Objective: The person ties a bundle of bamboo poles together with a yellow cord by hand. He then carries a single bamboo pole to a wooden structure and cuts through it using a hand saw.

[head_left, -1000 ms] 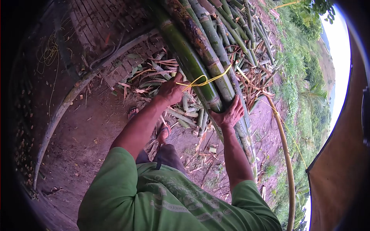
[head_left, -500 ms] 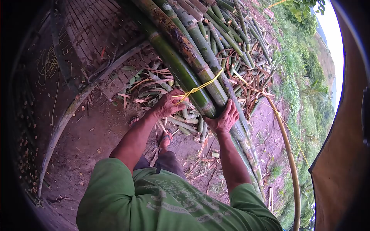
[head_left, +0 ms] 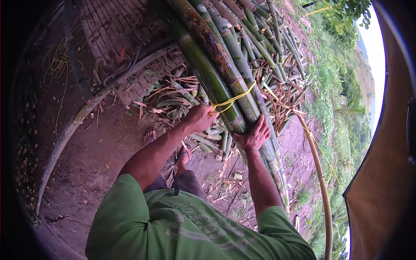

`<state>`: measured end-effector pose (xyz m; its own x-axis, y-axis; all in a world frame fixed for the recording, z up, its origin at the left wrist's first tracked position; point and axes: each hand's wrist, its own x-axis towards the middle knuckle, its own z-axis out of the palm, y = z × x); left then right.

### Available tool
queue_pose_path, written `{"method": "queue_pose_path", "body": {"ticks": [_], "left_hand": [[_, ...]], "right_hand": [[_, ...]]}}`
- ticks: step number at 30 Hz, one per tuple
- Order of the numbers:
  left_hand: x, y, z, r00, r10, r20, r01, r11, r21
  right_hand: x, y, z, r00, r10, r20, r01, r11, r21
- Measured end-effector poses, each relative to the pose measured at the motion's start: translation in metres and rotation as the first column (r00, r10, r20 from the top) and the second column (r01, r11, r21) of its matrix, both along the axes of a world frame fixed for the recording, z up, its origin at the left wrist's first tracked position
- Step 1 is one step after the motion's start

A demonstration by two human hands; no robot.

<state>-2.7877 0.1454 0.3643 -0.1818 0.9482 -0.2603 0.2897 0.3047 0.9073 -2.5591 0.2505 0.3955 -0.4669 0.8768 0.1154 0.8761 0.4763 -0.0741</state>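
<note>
A bundle of thick bamboo poles [head_left: 212, 85], green and brown-mottled, runs diagonally in front of me. Yellow cord [head_left: 235, 99] loops across the poles and twists together near the left side of the bundle. The cord's end is pinched in my left hand [head_left: 201, 118], whose fingers are closed beside the poles. Farther down the bundle, my right hand [head_left: 255, 134] grips the bamboo, thumb on the near side and fingers over the top. The underside of the loop is hidden.
Cut bamboo pieces [head_left: 255, 43] and dry husks lie piled beyond the bundle. A slatted bamboo platform [head_left: 108, 26] stands at the upper left, with a curved pole [head_left: 71, 128] below it. Another bent pole [head_left: 320, 173] and a brown tarp [head_left: 372, 190] are at right.
My left hand has turned and closed more tightly on the cord, moving slightly right. My right hand stays on the bamboo. The view has shifted a little.
</note>
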Motion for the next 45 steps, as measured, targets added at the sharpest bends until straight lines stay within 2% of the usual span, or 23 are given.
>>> {"method": "queue_pose_path", "body": {"ticks": [2,4,6,7,8,10,11,12,13,14,15,16,18,19,21,24,25,29,35,38,45], "left_hand": [[0.004,0.003,-0.007,0.985,0.053,0.167,-0.055,0.998,0.009],[0.001,-0.004,-0.011,0.999,0.042,-0.035,-0.028,0.945,0.326],[-0.005,-0.006,-0.033,0.956,0.125,-0.265,0.08,0.759,0.647],[-0.01,-0.004,-0.041,0.946,0.089,-0.311,0.133,0.769,0.626],[-0.01,-0.007,-0.048,0.942,0.074,-0.328,0.12,0.837,0.534],[-0.013,-0.009,-0.038,0.932,0.046,-0.361,0.083,0.939,0.334],[-0.008,-0.009,-0.032,0.948,0.037,-0.315,0.02,0.984,0.178],[-0.01,-0.018,-0.015,0.996,0.06,-0.064,-0.056,0.997,0.053],[-0.009,-0.031,0.002,0.976,0.115,0.185,-0.1,0.991,-0.09],[-0.008,-0.041,0.012,0.892,0.196,0.408,-0.106,0.967,-0.233],[-0.01,-0.048,0.019,0.996,0.022,0.081,-0.024,1.0,0.018],[-0.011,-0.048,0.025,0.997,-0.016,0.077,0.031,0.981,-0.192],[-0.019,-0.042,0.036,0.964,0.101,-0.246,-0.116,0.992,-0.044],[-0.025,-0.031,0.033,0.952,0.145,-0.27,-0.138,0.989,0.043],[-0.033,-0.007,0.018,0.926,0.23,-0.299,-0.171,0.963,0.21],[-0.033,0.019,-0.001,0.948,0.255,-0.193,-0.186,0.93,0.316],[-0.032,0.024,-0.003,0.936,0.282,-0.212,-0.205,0.924,0.323],[-0.028,0.03,0.009,0.909,0.229,-0.348,-0.107,0.936,0.335],[-0.011,0.032,-0.011,0.906,0.275,-0.321,-0.167,0.93,0.327],[0.0,0.031,-0.011,0.923,0.281,-0.263,-0.209,0.94,0.27],[-0.002,0.034,-0.017,0.893,0.314,-0.322,-0.245,0.94,0.236]], "right_hand": [[0.001,0.005,0.002,1.0,-0.001,0.009,0.001,1.0,-0.001],[0.0,0.002,0.004,1.0,-0.022,0.022,0.023,0.999,-0.025],[0.004,0.004,-0.003,1.0,-0.002,0.0,0.002,1.0,0.002],[0.005,0.005,-0.004,1.0,0.011,-0.012,-0.01,1.0,0.014],[0.006,0.004,-0.004,0.999,0.027,-0.023,-0.026,0.999,0.029],[0.001,0.002,0.003,1.0,0.016,-0.001,-0.016,0.999,0.029],[0.001,0.003,0.004,1.0,0.021,0.022,-0.021,0.999,0.029],[0.001,0.002,0.004,0.999,0.025,0.044,-0.026,0.999,0.026],[0.003,0.002,0.003,0.999,0.034,0.038,-0.035,0.999,0.027],[0.002,0.004,0.004,0.999,0.039,0.034,-0.04,0.999,0.028],[0.0,0.006,0.004,0.999,0.039,0.026,-0.04,0.999,0.032],[0.001,0.003,0.004,0.999,0.035,0.026,-0.036,0.999,0.031],[0.001,0.001,0.004,0.999,0.009,0.04,-0.01,1.0,0.022],[0.001,0.001,0.004,0.999,0.01,0.036,-0.011,1.0,0.028],[0.001,0.0,0.005,0.999,0.008,0.038,-0.009,1.0,0.026],[0.0,0.001,0.006,0.999,0.005,0.043,-0.006,1.0,0.015],[-0.001,0.001,0.007,0.999,0.0,0.035,0.0,1.0,0.01],[0.003,0.001,0.001,1.0,0.016,-0.008,-0.016,1.0,0.022],[0.003,0.002,0.004,0.999,0.025,-0.031,-0.024,0.999,0.027],[0.002,0.001,0.007,1.0,0.013,-0.02,-0.013,1.0,0.018],[0.0,0.002,0.007,0.999,0.02,-0.031,-0.019,0.999,0.027]]}}
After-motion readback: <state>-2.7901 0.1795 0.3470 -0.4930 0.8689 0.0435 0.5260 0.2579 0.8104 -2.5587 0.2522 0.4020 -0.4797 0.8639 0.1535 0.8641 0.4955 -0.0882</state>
